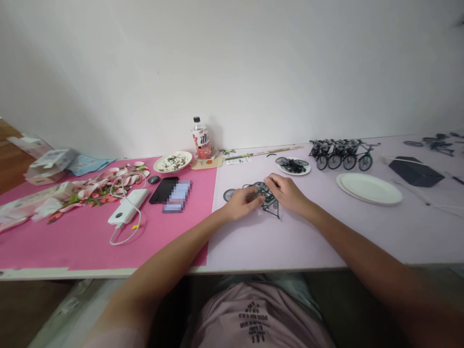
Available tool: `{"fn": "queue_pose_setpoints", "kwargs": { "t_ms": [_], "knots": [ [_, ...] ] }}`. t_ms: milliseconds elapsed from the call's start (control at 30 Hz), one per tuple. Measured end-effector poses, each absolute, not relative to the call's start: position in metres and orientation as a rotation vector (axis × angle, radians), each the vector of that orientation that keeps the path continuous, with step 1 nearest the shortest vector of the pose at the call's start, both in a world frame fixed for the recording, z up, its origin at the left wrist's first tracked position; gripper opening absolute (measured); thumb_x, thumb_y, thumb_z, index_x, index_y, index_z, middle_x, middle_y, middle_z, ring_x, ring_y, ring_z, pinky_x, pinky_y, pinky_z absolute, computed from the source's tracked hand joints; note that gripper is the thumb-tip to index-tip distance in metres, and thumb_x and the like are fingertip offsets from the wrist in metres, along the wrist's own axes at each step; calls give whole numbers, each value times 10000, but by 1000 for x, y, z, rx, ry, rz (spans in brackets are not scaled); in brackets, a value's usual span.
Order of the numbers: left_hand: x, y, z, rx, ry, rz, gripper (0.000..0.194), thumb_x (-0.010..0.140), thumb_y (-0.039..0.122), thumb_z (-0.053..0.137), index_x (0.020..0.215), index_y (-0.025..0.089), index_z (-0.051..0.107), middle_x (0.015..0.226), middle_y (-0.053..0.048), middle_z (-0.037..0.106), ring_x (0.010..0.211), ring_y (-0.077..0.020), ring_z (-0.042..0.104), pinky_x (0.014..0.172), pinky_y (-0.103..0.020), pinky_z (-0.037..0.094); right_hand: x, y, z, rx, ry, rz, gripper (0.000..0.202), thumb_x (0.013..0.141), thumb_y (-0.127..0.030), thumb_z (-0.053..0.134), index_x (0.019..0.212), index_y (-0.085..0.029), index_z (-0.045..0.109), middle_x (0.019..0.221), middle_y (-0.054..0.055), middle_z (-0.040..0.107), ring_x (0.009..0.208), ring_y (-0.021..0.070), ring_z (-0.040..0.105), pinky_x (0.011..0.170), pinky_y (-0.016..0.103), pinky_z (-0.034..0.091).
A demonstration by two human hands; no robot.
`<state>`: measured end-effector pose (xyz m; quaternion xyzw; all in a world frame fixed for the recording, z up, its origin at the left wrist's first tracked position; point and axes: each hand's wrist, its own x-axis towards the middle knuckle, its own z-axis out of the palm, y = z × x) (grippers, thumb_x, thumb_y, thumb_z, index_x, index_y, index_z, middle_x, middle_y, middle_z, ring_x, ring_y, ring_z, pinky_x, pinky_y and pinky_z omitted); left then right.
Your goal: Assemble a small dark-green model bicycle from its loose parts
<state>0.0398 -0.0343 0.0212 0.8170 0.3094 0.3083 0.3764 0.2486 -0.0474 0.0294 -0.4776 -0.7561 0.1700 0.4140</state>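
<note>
Bicycle point(270, 208), miniature, dark green and black, between both hands on the pale part of the surface point(246, 244), just right of the pink section. Left hand point(242, 203): grip clamped on the bicycle from its left side, thumb and fingers bent around it. Right hand point(288, 192): grip also clamped, fingers pinching the upper part; exact piece pinched too small to tell. A spoked wheel point(229, 195) shows just beside the left hand; cannot tell if joined to the bicycle.

Beyond the right hand: plate point(307, 169) with a pile of black parts point(294, 166); to its right, row of standing miniature bikes point(350, 159), close together. Nearer, two overlapping white plates point(373, 188), then dark block point(415, 171).

Pink side: bottle point(202, 141), black cap, upright near wall; round dish point(158, 168) holding pale and dark bits; black phone point(159, 192) beside a second phone point(177, 196), screen pixelated; white power bank point(127, 208), cable point(125, 240) plugged in; pink petals point(97, 188) and green leaves scattered; white boxes point(54, 164) at far left.
</note>
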Motion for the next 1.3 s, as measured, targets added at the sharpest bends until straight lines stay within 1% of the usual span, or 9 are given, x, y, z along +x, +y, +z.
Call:
{"fn": "queue_pose_setpoints", "kwargs": {
  "t_ms": [167,333,500,633,733,833,1033,1167,1300],
  "knots": [
    [40,-36,22,2012,762,779,459,1024,544,506,744,186,569,703,-24,685,648,-147,608,699,-280,485,248,-49,30,-1174,-1906,479,427,1047,-540,470,750,-240,413,638,-23,446,609,160,410,595,303,307],
    [39,-37,22,1989,737,826,499,1035,598,482,764,187,564,716,-39,708,647,-152,631,702,-285,510,248,-51,31,-1168,-1905,506,432,1044,-567,469,767,-236,457,666,-12,479,634,167,437,605,301,327],
    [40,-42,25,1916,832,1067,531,1037,643,454,770,195,553,668,-27,674,603,-137,609,654,-267,501,248,-52,32,-1172,-1879,486,495,1043,-628,450,743,-234,444,650,-9,458,633,169,427,600,308,317],
    [41,-43,27,1867,883,1222,520,1035,658,447,794,205,528,659,-15,659,574,-127,586,624,-260,487,248,-52,33,-1160,-1825,461,530,1039,-660,444,724,-234,415,626,-21,389,612,160,385,582,310,297],
    [40,-41,26,1862,911,1223,497,1042,645,441,810,211,510,643,-3,650,527,-117,536,582,-257,448,248,-52,34,-1156,-1813,455,542,1040,-657,447,707,-236,372,611,-26,357,595,152,357,571,311,278],
    [38,-40,26,1892,944,1207,478,1048,629,438,817,215,496,633,3,645,517,-114,502,572,-257,421,247,-53,34,-1153,-1813,448,541,1042,-653,443,706,-236,364,607,-26,360,590,151,354,569,312,275],
    [39,-41,24,1896,885,1169,439,1045,618,452,842,229,434,602,35,592,516,-114,526,593,-257,441,248,-54,36,-1137,-1791,410,550,1028,-698,436,728,-238,410,620,-21,385,594,156,368,573,309,304],
    [39,-41,24,1921,865,1150,410,1042,617,460,910,228,461,656,31,616,550,-121,569,606,-259,462,249,-53,37,-1157,-1746,347,560,1010,-739,429,753,-242,431,619,-19,404,582,157,359,571,312,306],
    [40,-41,22,1927,893,1135,406,1049,610,443,959,218,503,698,19,644,560,-124,592,613,-261,479,248,-52,36,-1173,-1715,317,542,1007,-725,449,771,-238,472,635,-12,435,581,160,386,585,321,328]
  ]
}}
